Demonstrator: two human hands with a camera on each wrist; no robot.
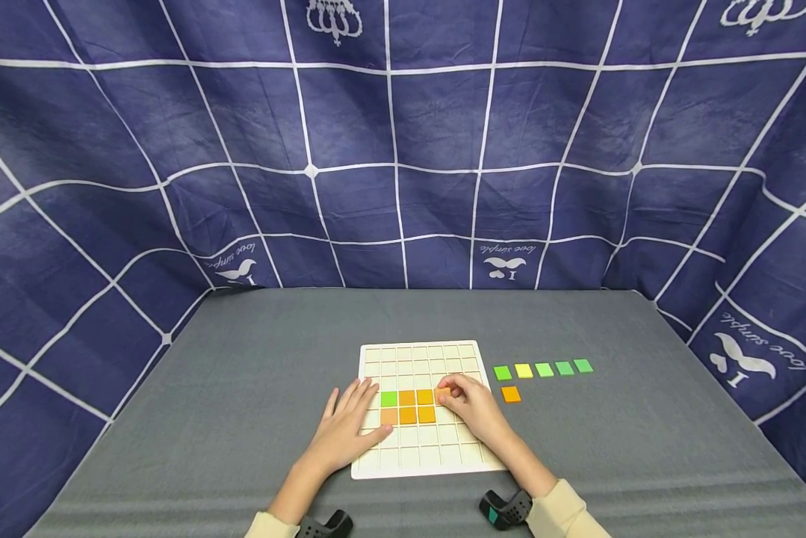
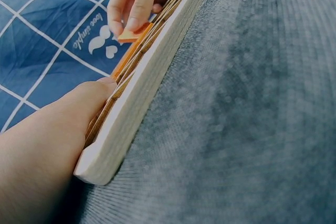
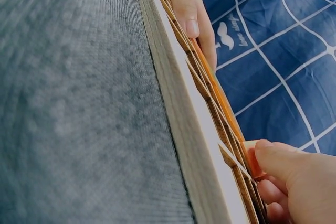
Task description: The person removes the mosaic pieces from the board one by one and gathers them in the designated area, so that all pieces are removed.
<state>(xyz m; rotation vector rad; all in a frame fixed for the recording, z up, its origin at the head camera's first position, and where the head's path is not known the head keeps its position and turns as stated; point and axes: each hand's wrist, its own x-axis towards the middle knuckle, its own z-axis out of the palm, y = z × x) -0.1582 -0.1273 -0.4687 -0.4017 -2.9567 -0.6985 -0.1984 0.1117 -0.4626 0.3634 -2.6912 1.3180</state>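
Orange tile (image 1: pixel 442 392) was in R hand (image 1: pixel 473 407), pinched btw thumb & fingers; looked tipped vs. the board (image 1: pixel 419 457), tho full contact was hard to tell. Just L of that hand, coloured tiles (image 1: pixel 407 415) sat in two rows on the board. Best approach, prob.: square edges w/ the grid under the fingertips, lower one edge, then let it down flat; shoving sideways could've popped neighbours. L hand (image 1: pixel 349 430), fingers straight & spread, lay on board's L side; light, steady pressure there would've helped. Beyond R hand, to its R: spare tiles (image 1: pixel 544 369) on grey cloth (image 1: pixel 241 373).
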